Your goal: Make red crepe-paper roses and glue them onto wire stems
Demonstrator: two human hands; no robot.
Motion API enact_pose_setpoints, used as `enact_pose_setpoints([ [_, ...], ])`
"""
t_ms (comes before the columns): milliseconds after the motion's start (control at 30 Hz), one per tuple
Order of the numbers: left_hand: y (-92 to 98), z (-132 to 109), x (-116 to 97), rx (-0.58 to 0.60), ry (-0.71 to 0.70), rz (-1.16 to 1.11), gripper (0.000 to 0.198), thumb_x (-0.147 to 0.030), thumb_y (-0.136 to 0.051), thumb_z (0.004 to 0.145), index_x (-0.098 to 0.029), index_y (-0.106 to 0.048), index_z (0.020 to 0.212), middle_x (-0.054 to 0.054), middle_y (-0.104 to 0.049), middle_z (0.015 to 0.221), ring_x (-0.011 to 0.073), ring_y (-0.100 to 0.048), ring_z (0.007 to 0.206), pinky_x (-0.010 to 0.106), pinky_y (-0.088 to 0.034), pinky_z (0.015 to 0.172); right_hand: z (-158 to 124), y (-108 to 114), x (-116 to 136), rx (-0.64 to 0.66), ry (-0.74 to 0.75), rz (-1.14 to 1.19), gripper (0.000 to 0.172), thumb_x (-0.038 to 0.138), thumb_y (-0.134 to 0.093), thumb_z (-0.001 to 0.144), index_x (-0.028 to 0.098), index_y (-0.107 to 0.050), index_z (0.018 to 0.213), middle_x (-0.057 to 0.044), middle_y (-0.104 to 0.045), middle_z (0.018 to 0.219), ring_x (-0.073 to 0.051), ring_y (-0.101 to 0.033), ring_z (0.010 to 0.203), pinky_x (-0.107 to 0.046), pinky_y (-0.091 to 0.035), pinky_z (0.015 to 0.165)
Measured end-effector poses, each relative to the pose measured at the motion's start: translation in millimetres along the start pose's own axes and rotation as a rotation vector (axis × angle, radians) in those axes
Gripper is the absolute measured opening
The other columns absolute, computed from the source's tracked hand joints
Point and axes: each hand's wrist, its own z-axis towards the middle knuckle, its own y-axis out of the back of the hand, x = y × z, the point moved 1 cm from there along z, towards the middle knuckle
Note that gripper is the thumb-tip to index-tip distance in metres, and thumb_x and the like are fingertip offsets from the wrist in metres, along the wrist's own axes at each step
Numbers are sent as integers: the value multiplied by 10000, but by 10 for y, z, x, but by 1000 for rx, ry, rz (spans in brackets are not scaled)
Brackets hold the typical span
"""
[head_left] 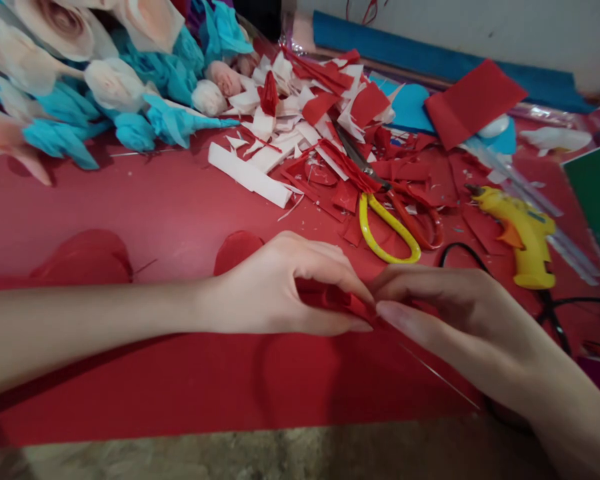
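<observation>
Between my two hands is a small red curled paper piece (341, 298), partly hidden by the fingers. My left hand (300, 280) curves around it, thumb below and fingers above. My right hand (445, 307) pinches at the piece's right end, its fingertips meeting those of my left. A thin pale wire (443, 377) slants down to the right, below my right hand; I cannot tell whether it joins the paper. Beyond the hands lie scissors (390, 230) with one yellow and one red handle. Red rounded paper pieces (237, 250) lie behind my left wrist.
Red and white paper scraps (300, 113) are heaped at the back middle. A yellow glue gun (517, 230) with a black cord lies at right, near clear glue sticks (573, 253). Blue and cream paper flowers (115, 87) fill the back left. A blue roll (440, 60) lies behind.
</observation>
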Motion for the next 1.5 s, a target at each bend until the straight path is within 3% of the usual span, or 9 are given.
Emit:
enact_pose_setpoints([
  [167,1,3,-8,-7,-9,-14,101,-95,-646,724,-63,-657,819,60,-645,750,101,-599,671,184,-489,631,-44,41,14,-198,159,-110,99,228,-593,779,193,-597,686,36,-602,690,-73,-553,647,-163,-421,560],
  [267,0,10,2,-6,-11,-22,108,-97,-645,726,-46,-654,820,74,-642,745,111,-599,673,197,-487,628,-58,29,8,-244,294,-136,47,152,-597,759,192,-586,739,36,-586,737,-67,-546,690,-164,-433,634],
  [433,5,2,15,-30,-10,-21,99,-101,-648,716,-46,-653,798,76,-640,723,125,-602,658,212,-483,608,-84,22,-12,-249,431,-203,184,67,-606,713,201,-613,839,26,-572,844,-65,-547,777,-156,-449,687],
  [667,7,8,19,-29,16,-29,80,-100,-644,718,-56,-647,785,62,-642,735,107,-590,660,201,-482,618,-104,37,-8,-230,457,-174,220,47,-631,693,185,-666,860,-2,-558,795,-83,-534,714,-205,-456,587],
  [867,7,5,1,-21,48,-52,108,-78,-639,715,-60,-652,821,46,-648,748,94,-598,675,176,-486,630,-98,32,16,-273,532,-227,180,38,-663,678,153,-682,815,-9,-570,737,-93,-523,707,-230,-447,599],
  [1167,6,1,8,-11,43,-61,107,-58,-634,713,-37,-652,816,56,-635,741,94,-595,677,179,-486,634,-68,-24,14,-280,501,-221,148,34,-641,696,166,-655,761,-1,-576,730,-90,-532,684,-235,-453,614],
  [1333,14,-10,6,-16,46,-35,83,-92,-629,729,-71,-647,807,43,-641,749,93,-592,677,178,-485,633,-111,-14,45,-349,504,-344,139,80,-615,733,201,-565,777,14,-562,750,-87,-542,711,-214,-447,641],
  [1500,12,5,-19,-22,63,-41,101,-107,-638,733,-111,-644,833,41,-677,804,103,-622,716,179,-507,664,-166,37,40,-506,376,-330,77,181,-533,821,247,-564,800,11,-552,780,-104,-521,682,-254,-391,546],
])
